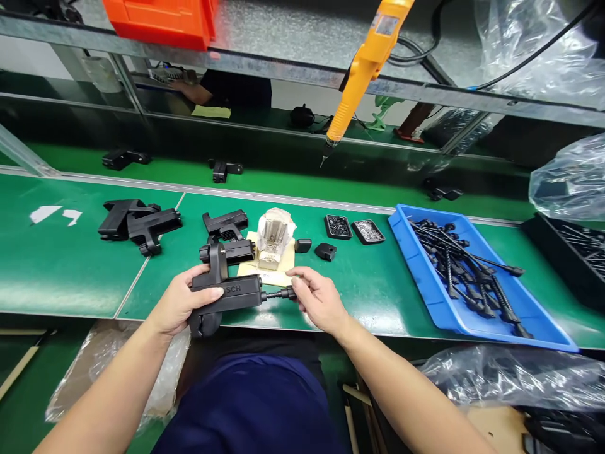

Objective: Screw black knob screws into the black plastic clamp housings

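Observation:
My left hand is wrapped round a black plastic tool housing with the letters "SCH" showing beside the thumb. Out of the housing's right end runs a black threaded rod. My right hand pinches the rod's dark outer end, partly hidden by the fingers. Just behind the held housing lie more black housings. A whitish moulded fixture stands on a yellow sheet behind my hands. Two small black caps, one squarish and one angled, lie right of the fixture.
A blue tray of black rods stands at right. Two small boxes of screws, one dark and one silvery, sit behind. A yellow electric screwdriver hangs above. More housings lie left. Across the bench is another person's arm.

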Available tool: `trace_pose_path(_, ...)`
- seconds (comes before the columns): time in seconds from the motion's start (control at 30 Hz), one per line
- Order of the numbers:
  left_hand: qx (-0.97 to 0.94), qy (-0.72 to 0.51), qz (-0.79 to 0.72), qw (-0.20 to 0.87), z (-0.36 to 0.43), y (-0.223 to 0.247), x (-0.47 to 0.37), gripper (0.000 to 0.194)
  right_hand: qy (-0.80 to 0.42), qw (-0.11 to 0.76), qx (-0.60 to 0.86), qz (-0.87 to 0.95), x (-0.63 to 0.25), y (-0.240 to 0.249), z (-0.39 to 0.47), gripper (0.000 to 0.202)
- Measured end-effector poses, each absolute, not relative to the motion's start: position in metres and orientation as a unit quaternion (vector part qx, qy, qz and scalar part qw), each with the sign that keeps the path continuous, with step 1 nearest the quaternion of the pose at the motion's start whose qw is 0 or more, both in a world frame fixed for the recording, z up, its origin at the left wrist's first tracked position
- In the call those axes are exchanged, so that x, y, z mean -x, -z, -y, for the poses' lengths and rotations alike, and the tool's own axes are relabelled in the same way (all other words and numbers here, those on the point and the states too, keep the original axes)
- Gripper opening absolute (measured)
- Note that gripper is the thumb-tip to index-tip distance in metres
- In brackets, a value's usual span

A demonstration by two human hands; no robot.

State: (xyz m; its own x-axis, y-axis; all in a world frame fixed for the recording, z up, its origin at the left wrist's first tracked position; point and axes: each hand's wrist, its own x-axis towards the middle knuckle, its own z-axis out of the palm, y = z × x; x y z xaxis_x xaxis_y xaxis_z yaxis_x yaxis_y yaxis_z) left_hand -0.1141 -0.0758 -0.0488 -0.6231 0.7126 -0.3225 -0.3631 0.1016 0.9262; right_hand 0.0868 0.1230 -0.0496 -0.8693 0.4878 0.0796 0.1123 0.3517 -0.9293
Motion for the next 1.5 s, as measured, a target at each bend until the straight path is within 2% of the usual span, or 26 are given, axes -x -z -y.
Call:
trace_pose_path(0.1, -0.14, -0.658, -0.611, 0.417, 0.074, 0.049, 0.113, 0.066, -0.536, 0.183, 0.127, 0.814, -0.09, 0.052, -0.124, 0.048)
trace_pose_path(0.2, -0.146, -0.661, -0.608, 0.415, 0.074, 0.05, 0.112, 0.064, -0.536, 0.169, 0.171, 0.809, -0.091, 0.055, -0.126, 0.035)
trace_pose_path(0.3, -0.144, -0.665, -0.607, 0.41, 0.074, 0.05, 0.112, 0.063, -0.542, 0.178, 0.152, 0.807, -0.09, 0.056, -0.127, 0.049)
trace_pose_path(0.33, -0.144, -0.663, -0.609, 0.411, 0.074, 0.05, 0.112, 0.063, -0.539, 0.181, 0.138, 0.811, -0.09, 0.056, -0.127, 0.05)
trace_pose_path(0.4, -0.147, -0.657, -0.615, 0.411, 0.074, 0.05, 0.112, 0.063, -0.54, 0.16, 0.165, 0.809, -0.089, 0.057, -0.127, 0.037)
trace_pose_path(0.5, -0.149, -0.654, -0.618, 0.41, 0.072, 0.051, 0.112, 0.062, -0.569, 0.125, 0.227, 0.781, -0.087, 0.057, -0.126, 0.041)
trace_pose_path(0.6, -0.136, -0.659, -0.611, 0.417, 0.07, 0.052, 0.111, 0.062, -0.576, 0.16, 0.142, 0.789, -0.087, 0.056, -0.125, 0.053)
trace_pose_path(0.7, -0.124, -0.671, -0.598, 0.421, 0.068, 0.052, 0.109, 0.063, -0.558, 0.145, 0.165, 0.8, -0.088, 0.057, -0.126, 0.039)
trace_pose_path(0.83, -0.124, -0.686, -0.573, 0.431, 0.065, 0.053, 0.11, 0.065, -0.515, 0.173, 0.147, 0.827, -0.089, 0.063, -0.131, 0.05)
trace_pose_path(0.97, -0.122, -0.691, -0.565, 0.435, 0.065, 0.054, 0.111, 0.065, -0.499, 0.159, 0.155, 0.838, -0.09, 0.068, -0.134, 0.035)
trace_pose_path(1.1, -0.126, -0.695, -0.552, 0.443, 0.067, 0.056, 0.11, 0.067, -0.531, 0.171, 0.135, 0.819, -0.088, 0.067, -0.133, 0.044)
trace_pose_path(1.17, -0.128, -0.695, -0.551, 0.445, 0.068, 0.058, 0.112, 0.067, -0.573, 0.162, 0.197, 0.779, -0.087, 0.064, -0.133, 0.045)
trace_pose_path(1.3, -0.122, -0.702, -0.555, 0.429, 0.073, 0.058, 0.119, 0.066, -0.646, 0.171, 0.395, 0.63, -0.089, 0.054, -0.146, 0.06)
trace_pose_path(1.5, -0.037, -0.747, -0.57, 0.34, 0.084, 0.06, 0.134, 0.057, -0.585, 0.229, 0.483, 0.61, -0.108, 0.07, -0.202, 0.063)
